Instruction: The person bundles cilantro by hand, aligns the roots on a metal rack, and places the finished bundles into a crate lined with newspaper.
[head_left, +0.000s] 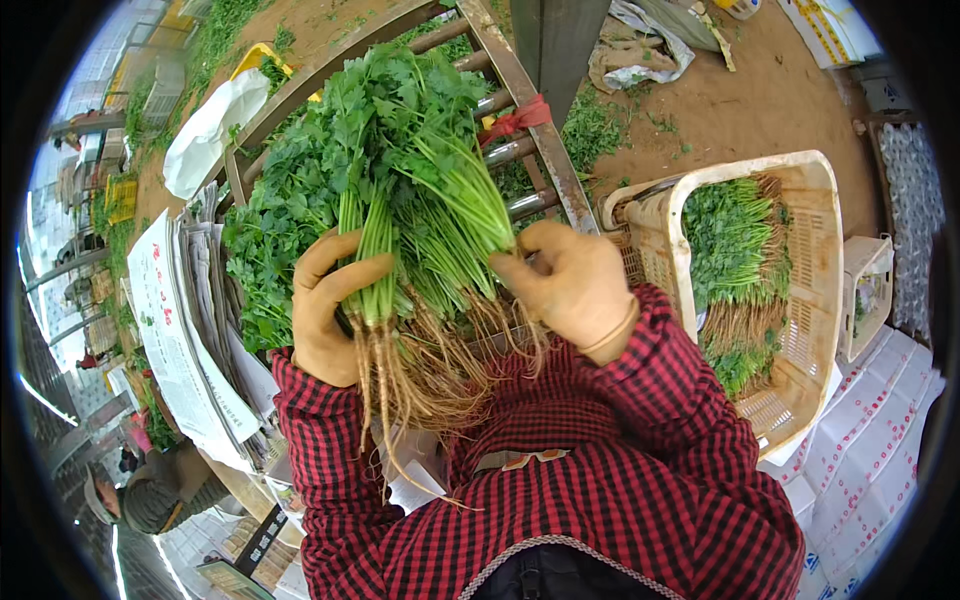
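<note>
My left hand (326, 307), in a tan glove, grips a small bunch of leafy green herb (375, 255) by its stems, just above long brown roots (386, 367) that hang toward my lap. My right hand (574, 285), gloved alike, pinches a second bunch of stems (476, 187) near its root end. Between and beneath the two lies a heap of the same herb (285, 195), which looks like coriander or celery. Its leaves point away from me, over a metal roller frame (525, 139).
At my right stands a cream plastic crate (814, 247) with rooted herb bunches (731, 247) inside. Stacked newspapers (187, 330) sit at the left. A red cloth strip (517, 120) is tied to the frame. A person (157, 487) works at lower left. White printed sheets (862, 457) lie lower right.
</note>
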